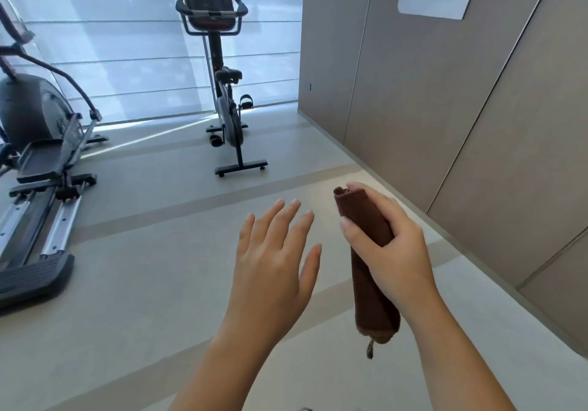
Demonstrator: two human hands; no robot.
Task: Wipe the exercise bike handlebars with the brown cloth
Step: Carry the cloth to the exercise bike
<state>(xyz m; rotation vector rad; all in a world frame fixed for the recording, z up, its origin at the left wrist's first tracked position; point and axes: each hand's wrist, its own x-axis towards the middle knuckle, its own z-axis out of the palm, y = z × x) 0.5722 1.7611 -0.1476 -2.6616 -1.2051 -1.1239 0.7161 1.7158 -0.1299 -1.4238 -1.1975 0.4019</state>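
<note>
One brown cloth [370,286], rolled into a tight tube, sits in the right hand [393,251], fingers [378,199] curled round it. The left hand [273,258] beside it has straight, spread fingers, holding nothing. One exercise bike [227,92] and one elliptical [38,143] stand well ahead.

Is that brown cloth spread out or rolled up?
Rolled up: the brown cloth forms a tight tube, gripped round its middle by the right hand.

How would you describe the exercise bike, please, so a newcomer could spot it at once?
Start at the big shaded window at the far end. The exercise bike stands before its right edge, near the panelled wall. Unlike the long elliptical trainer on the left, it is slim, with a saddle.
</note>
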